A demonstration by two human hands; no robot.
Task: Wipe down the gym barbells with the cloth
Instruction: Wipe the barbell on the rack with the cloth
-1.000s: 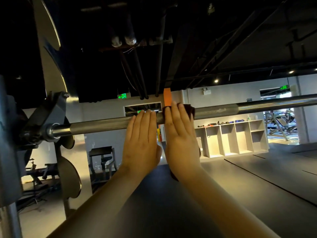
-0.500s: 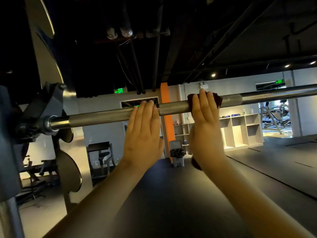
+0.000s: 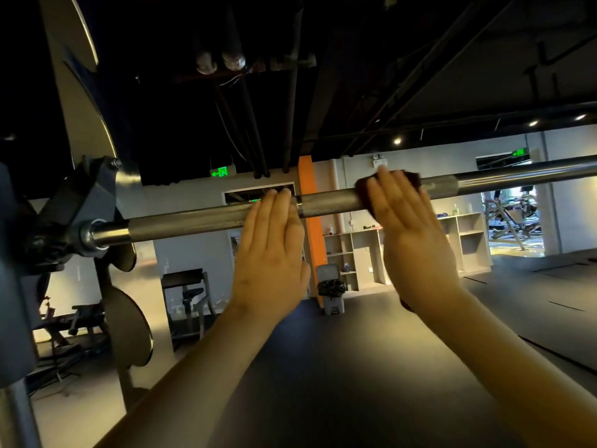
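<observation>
A steel barbell (image 3: 329,203) runs across the head view at hand height, its left end seated in a rack hook (image 3: 87,202). My left hand (image 3: 271,253) rests on the knurled bar near its middle ring, fingers straight and together. To its right, my right hand (image 3: 410,240) presses a dark cloth (image 3: 361,189) flat against the bar, fingers straight and reaching just past the bar's top edge. The cloth wraps over the bar and shows at both sides of my fingers. Both thumbs are hidden.
The rack upright and round plate pegs (image 3: 129,328) stand close at the left. Beyond the bar are an orange pillar (image 3: 307,179), open cubby shelves (image 3: 365,257), a grey bin (image 3: 332,292) and a bench (image 3: 187,286). Dark rubber floor spreads below.
My right hand has slid the cloth rightward along the bar, away from my left hand. My left hand has stayed at the same place on the bar.
</observation>
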